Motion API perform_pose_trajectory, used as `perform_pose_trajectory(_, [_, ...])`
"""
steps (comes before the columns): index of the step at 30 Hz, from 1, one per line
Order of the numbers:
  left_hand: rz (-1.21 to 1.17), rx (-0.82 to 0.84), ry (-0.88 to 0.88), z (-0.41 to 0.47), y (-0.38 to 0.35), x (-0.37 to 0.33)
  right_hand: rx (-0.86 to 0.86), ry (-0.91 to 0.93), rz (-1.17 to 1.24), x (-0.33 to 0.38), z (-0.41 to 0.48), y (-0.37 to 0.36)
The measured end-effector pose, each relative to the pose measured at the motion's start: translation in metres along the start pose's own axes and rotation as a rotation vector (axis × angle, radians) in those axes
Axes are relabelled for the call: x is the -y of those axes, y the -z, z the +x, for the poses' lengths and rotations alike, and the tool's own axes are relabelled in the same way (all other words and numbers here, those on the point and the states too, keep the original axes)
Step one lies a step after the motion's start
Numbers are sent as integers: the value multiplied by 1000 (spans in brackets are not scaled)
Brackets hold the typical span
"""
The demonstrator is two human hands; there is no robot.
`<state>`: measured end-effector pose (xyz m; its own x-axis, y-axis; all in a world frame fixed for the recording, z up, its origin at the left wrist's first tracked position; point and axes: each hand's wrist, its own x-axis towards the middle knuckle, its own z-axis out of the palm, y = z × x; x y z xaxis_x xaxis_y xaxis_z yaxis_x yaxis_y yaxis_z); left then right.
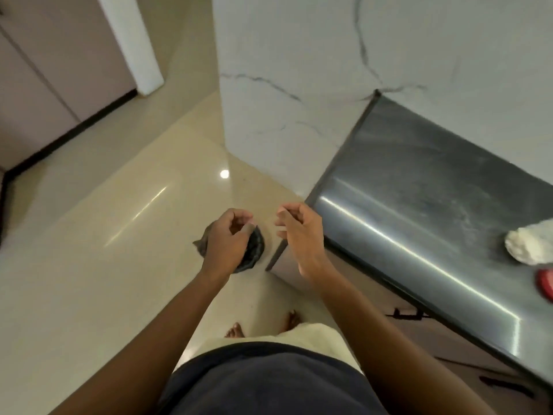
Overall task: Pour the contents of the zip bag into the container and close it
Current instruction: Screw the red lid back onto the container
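Observation:
At the right edge of the dark counter (419,181) lies a white lumpy bag-like thing (528,245); whether it is the zip bag I cannot tell. Just below it a red round object (545,283) is cut off by the frame edge. Both hands hang in the air over the floor, left of the counter's corner and well away from those objects. My left hand (229,239) has its fingers half curled, thumb near the fingertips, and holds nothing I can see. My right hand (300,235) is loosely curled too and also holds nothing.
A dark grey cloth-like object (256,250) lies on the glossy beige floor (119,235), partly hidden by my left hand. A white marble wall (299,70) rises behind the counter. Cabinet fronts (45,85) stand at the far left. My bare feet (236,330) are below.

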<state>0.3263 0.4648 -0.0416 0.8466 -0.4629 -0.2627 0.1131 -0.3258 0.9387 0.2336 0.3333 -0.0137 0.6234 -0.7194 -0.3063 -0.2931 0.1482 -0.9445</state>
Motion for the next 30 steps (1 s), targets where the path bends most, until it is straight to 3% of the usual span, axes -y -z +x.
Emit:
perform_pose_trajectory(8, [47,287,-274,-13,-109,-70,-377,226,-60,18,-39,147])
perform_pose_trajectory(16, [72,512,-354,-60,-268,-113,-658,266,-220,2,-64,315])
perform_pose_trajectory(26, [196,679,-291,-109,-455,-144,-841,217,-448,-49,-61,509])
perform_pose_trajectory(28, [224,681,-283,-111,-483,-144,-813,138,-604,-59,-52,538])
perform_pose_trajectory(30, [247,682,-284,-112,-504,-141,-666,10,-727,-63,-41,560])
